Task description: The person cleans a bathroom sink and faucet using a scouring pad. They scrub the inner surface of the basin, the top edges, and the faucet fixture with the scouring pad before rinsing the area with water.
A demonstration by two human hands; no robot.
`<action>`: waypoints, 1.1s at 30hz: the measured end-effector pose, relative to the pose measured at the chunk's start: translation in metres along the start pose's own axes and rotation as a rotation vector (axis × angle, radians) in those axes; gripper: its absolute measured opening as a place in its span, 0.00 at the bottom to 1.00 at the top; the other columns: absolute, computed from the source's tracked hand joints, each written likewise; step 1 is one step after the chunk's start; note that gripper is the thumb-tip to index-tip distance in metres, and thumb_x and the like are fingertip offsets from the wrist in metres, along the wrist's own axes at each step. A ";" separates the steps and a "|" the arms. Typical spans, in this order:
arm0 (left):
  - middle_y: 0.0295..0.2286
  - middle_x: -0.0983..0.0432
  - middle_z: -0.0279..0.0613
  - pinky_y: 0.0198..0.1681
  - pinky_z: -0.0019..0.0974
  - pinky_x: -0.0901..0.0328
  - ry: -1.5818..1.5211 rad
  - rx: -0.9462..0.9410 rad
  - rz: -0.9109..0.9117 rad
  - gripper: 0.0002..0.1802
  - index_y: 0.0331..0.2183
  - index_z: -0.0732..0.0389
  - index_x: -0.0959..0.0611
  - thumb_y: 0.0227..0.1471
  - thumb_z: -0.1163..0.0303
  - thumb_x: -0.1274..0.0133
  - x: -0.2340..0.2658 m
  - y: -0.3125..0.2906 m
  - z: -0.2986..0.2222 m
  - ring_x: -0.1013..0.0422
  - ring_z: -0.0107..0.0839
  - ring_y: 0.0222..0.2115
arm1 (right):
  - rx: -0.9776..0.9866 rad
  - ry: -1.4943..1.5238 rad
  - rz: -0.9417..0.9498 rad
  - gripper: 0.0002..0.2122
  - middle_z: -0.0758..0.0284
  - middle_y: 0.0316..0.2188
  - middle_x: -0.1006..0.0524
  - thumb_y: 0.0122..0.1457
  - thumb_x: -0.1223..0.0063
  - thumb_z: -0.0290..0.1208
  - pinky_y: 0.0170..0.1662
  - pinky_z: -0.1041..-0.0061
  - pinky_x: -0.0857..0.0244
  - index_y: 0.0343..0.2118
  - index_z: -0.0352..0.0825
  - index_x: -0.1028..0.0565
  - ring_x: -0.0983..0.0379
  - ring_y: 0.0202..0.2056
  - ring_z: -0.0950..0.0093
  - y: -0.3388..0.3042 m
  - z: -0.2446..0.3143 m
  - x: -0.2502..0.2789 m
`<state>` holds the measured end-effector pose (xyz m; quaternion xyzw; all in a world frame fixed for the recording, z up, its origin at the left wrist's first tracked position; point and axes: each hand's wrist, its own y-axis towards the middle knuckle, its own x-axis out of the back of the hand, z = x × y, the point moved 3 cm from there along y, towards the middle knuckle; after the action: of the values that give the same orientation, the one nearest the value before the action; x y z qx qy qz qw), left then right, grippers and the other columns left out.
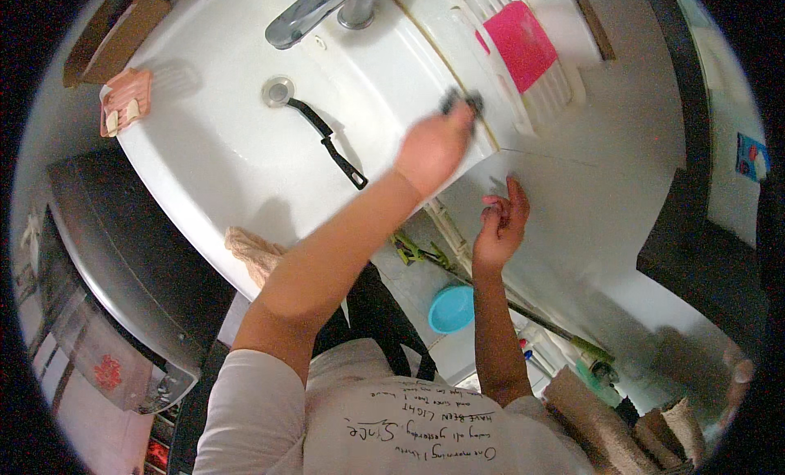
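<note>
My left hand (433, 154) reaches across the white sink (237, 160) to its right rim, fingers closed around a small dark scrubber-like thing (462, 104), blurred by motion. A black knife (327, 140) lies in the basin, one end at the round drain (278, 91) and its holed handle toward me. To the right of the sink, my right hand (500, 234) is raised near the wall, index finger stretched out and the others loosely bent. I see nothing held in it.
A chrome faucet (319, 17) juts over the basin. A pink soap dish (127, 103) sits on the left rim, a brown cloth (253, 254) on the near rim. At the right stands a white rack (552, 99) with a bright pink pad (520, 46). Below is a blue basin (452, 309).
</note>
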<state>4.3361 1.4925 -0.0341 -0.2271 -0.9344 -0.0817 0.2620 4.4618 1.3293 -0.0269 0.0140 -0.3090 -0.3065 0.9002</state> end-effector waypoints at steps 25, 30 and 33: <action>0.26 0.25 0.58 0.33 0.57 0.33 -0.067 -0.141 0.098 0.12 0.41 0.60 0.30 0.58 0.65 0.56 -0.031 -0.024 -0.020 0.27 0.60 0.30 | 0.100 -0.056 0.098 0.22 0.57 0.57 0.32 0.58 0.55 0.16 0.51 0.71 0.32 0.57 0.33 0.30 0.31 0.53 0.64 0.001 -0.001 -0.029; 0.27 0.24 0.59 0.34 0.56 0.32 -0.059 0.000 -0.013 0.10 0.36 0.60 0.27 0.59 0.64 0.55 0.013 -0.001 0.001 0.26 0.59 0.30 | 0.067 -0.012 0.194 0.26 0.50 0.57 0.33 0.59 0.52 0.19 0.59 0.62 0.39 0.62 0.33 0.35 0.35 0.57 0.54 0.018 0.036 -0.061; 0.27 0.24 0.58 0.34 0.56 0.33 -0.160 -0.082 0.004 0.09 0.37 0.59 0.27 0.57 0.65 0.53 -0.004 -0.014 -0.011 0.27 0.60 0.30 | 0.095 -0.027 0.126 0.23 0.50 0.57 0.33 0.62 0.53 0.26 0.61 0.59 0.42 0.62 0.33 0.35 0.36 0.57 0.54 0.018 0.033 -0.058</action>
<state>4.3374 1.4759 -0.0277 -0.2454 -0.9477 -0.1009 0.1773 4.4167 1.3825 -0.0280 0.0330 -0.3358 -0.2345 0.9117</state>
